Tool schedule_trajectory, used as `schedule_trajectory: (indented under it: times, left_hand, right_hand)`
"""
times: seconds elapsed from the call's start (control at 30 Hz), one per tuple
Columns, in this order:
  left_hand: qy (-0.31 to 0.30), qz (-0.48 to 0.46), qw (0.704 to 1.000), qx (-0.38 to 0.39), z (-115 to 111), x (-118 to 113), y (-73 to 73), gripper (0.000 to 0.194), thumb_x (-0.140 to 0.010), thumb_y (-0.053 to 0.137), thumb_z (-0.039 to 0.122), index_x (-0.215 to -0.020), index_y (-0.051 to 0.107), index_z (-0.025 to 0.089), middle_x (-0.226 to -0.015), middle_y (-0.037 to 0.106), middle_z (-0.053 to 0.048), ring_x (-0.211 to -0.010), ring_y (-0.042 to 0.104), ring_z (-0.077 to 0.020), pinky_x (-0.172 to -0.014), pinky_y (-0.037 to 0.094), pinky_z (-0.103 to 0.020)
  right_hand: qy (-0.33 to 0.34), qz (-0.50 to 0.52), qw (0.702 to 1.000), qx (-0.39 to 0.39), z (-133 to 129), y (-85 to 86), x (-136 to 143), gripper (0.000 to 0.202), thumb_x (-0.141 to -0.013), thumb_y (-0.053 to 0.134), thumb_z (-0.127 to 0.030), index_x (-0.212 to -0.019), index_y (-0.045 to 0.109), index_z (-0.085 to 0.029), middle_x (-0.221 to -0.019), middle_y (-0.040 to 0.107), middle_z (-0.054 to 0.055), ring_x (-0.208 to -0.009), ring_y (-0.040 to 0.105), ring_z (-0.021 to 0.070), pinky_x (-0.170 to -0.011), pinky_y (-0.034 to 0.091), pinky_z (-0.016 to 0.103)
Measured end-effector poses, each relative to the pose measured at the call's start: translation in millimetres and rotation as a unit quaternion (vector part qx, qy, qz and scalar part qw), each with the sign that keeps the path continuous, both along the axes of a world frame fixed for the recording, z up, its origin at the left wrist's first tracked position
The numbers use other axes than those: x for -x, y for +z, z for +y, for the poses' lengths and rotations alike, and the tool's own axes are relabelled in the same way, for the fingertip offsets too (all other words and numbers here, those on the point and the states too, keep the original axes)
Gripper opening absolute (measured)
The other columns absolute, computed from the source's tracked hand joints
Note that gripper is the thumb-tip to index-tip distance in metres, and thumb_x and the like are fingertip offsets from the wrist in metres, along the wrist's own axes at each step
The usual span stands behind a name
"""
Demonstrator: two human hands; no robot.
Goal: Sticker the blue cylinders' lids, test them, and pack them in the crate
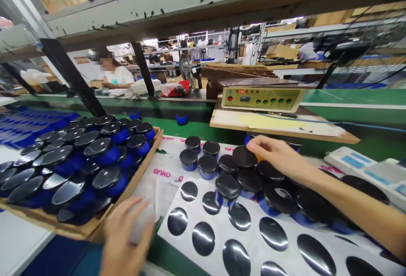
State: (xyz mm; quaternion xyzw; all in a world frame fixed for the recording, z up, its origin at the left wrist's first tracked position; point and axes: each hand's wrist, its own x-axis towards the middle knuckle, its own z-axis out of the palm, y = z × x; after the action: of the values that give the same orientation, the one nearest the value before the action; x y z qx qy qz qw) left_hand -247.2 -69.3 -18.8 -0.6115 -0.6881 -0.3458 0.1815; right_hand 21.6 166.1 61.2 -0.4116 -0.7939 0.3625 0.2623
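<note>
My right hand reaches in from the right, its fingertips closed on the edge of a black-topped round part among several blue parts with black tops. My left hand is blurred at the lower centre, fingers apart, beside the cardboard tray; a whitish blur shows between its thumb and fingers. A white sheet with rows of shiny black discs lies in front of the parts.
A cardboard tray full of black-topped blue parts stands at left. Behind are a control box on a board and a white device. An overhead shelf spans the top; a person sits beyond.
</note>
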Motion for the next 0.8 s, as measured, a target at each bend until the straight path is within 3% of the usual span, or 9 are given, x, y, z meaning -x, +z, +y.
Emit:
schedule_trajectory:
  times: [0.07, 0.17, 0.27, 0.43, 0.8]
  left_hand:
    - [-0.056, 0.028, 0.997, 0.052, 43.2, -5.8, 6.5, 0.031, -0.086, 0.057, 0.025, -0.117, 0.053, 0.025, -0.123, 0.052, -0.009, -0.120, 0.044, -0.0273, -0.099, 0.038, -0.047]
    - [-0.119, 0.046, 0.981, 0.147, 107.0, -17.0, 12.3, 0.055, -0.076, 0.069, 0.042, -0.123, 0.049, 0.022, -0.136, 0.041, -0.013, -0.130, 0.031, -0.0345, -0.102, 0.032, -0.054]
    - [-0.137, 0.035, 0.978, 0.157, 142.8, -21.9, 8.8, 0.067, -0.066, 0.073, 0.055, -0.119, 0.052, 0.019, -0.137, 0.041, -0.014, -0.131, 0.029, -0.0364, -0.104, 0.029, -0.055]
    - [-0.146, -0.025, 0.982, 0.118, 147.1, -21.2, -2.4, 0.059, -0.064, 0.077, 0.051, -0.109, 0.057, 0.018, -0.126, 0.052, -0.011, -0.123, 0.038, -0.0330, -0.103, 0.031, -0.050]
    - [-0.150, -0.056, 0.980, 0.121, 148.1, -22.7, -1.4, 0.057, -0.064, 0.076, 0.053, -0.106, 0.059, 0.019, -0.120, 0.057, -0.009, -0.119, 0.040, -0.0301, -0.105, 0.023, -0.049]
  right_hand:
    - [0.015, -0.004, 1.000, 0.001, 9.1, -7.7, 18.4, 0.046, -0.081, 0.048, -0.063, -0.080, 0.059, -0.018, -0.076, 0.060, 0.002, -0.069, 0.053, 0.0166, -0.063, 0.041, 0.029]
    - [0.053, -0.012, 0.998, -0.004, 15.4, -16.6, 45.3, 0.038, -0.085, 0.048, -0.055, -0.079, 0.059, -0.019, -0.081, 0.060, 0.002, -0.075, 0.054, 0.0171, -0.070, 0.044, 0.031]
    - [0.087, -0.014, 0.996, -0.028, 15.0, -25.4, 67.2, 0.031, -0.087, 0.048, -0.045, -0.072, 0.056, -0.020, -0.095, 0.057, 0.003, -0.093, 0.051, 0.0190, -0.089, 0.040, 0.037]
    - [0.090, -0.027, 0.995, -0.038, 10.8, -39.9, 83.0, 0.030, -0.090, 0.045, -0.040, -0.070, 0.054, -0.020, -0.108, 0.050, 0.006, -0.105, 0.043, 0.0221, -0.096, 0.034, 0.046]
    - [0.087, -0.066, 0.992, -0.061, 8.1, -47.9, 79.9, 0.025, -0.092, 0.045, -0.036, -0.074, 0.055, -0.022, -0.114, 0.048, 0.006, -0.113, 0.040, 0.0241, -0.098, 0.036, 0.050]
